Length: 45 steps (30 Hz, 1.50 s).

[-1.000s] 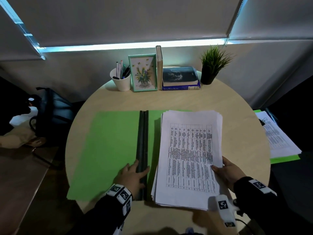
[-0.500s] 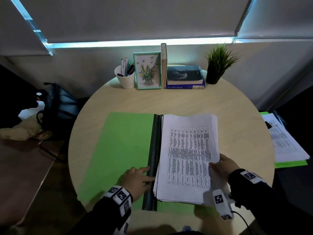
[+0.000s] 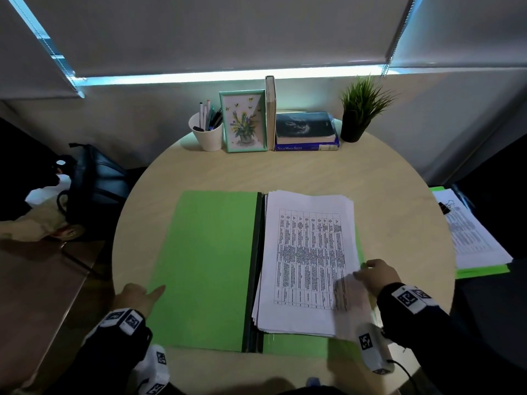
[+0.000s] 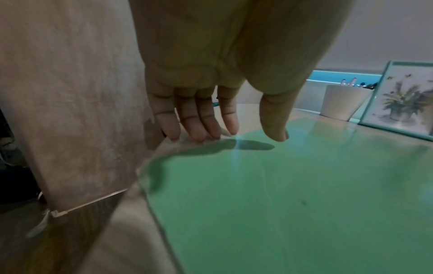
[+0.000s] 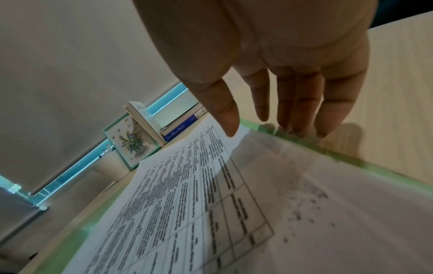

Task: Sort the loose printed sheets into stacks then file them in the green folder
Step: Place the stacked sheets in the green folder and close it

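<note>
We see a round, pale wooden table (image 3: 313, 172) bearing an open green folder (image 3: 205, 266) near us — along its far edge stand a white pen cup (image 3: 209, 136), a framed flower picture (image 3: 243, 122), an upright book (image 3: 270, 112), what look like two stacked books (image 3: 306, 132) and a potted plant (image 3: 356, 109).

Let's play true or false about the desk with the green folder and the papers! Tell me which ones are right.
1. The green folder lies open on the round table. True.
2. The stack of printed sheets lies on the folder's left half. False: it lies on the right half.
3. The left hand holds a pen. False: it holds nothing; its fingers sit at the folder's left edge.
4. The plant stands right of the books. True.
5. The right hand is at the stack's right edge. True.
</note>
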Each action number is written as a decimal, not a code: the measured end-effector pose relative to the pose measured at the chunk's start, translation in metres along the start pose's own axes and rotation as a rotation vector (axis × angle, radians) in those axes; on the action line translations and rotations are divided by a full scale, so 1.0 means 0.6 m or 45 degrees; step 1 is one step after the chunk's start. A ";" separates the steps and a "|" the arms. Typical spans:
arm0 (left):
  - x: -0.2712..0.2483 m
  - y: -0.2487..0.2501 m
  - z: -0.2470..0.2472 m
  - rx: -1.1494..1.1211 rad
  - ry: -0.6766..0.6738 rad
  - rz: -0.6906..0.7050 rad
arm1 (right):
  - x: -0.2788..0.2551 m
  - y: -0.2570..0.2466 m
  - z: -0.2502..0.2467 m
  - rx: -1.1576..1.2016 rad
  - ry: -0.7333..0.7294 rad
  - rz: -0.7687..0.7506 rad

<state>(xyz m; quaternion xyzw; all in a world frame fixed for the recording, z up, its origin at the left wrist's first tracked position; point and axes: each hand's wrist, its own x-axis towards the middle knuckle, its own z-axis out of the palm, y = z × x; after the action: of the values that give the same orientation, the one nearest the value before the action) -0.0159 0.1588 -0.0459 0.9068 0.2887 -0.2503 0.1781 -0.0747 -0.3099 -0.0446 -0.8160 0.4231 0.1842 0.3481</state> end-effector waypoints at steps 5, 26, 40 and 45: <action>0.028 -0.023 0.016 0.087 -0.164 0.022 | -0.015 0.011 -0.003 -0.008 -0.079 -0.042; -0.332 0.199 -0.085 -0.350 -0.278 1.215 | -0.054 0.027 -0.027 0.119 -0.051 -0.299; -0.369 0.284 0.171 0.295 -0.643 1.208 | -0.103 0.040 -0.076 0.367 -0.319 -0.504; -0.293 0.253 0.196 0.697 -0.397 1.101 | -0.083 0.075 -0.060 -0.289 -0.252 -0.547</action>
<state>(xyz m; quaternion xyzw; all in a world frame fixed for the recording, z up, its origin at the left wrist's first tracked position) -0.0890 -0.0893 -0.0164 0.9084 -0.2169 -0.3519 0.0625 -0.1401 -0.3257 -0.0088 -0.8989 0.1807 0.2313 0.3253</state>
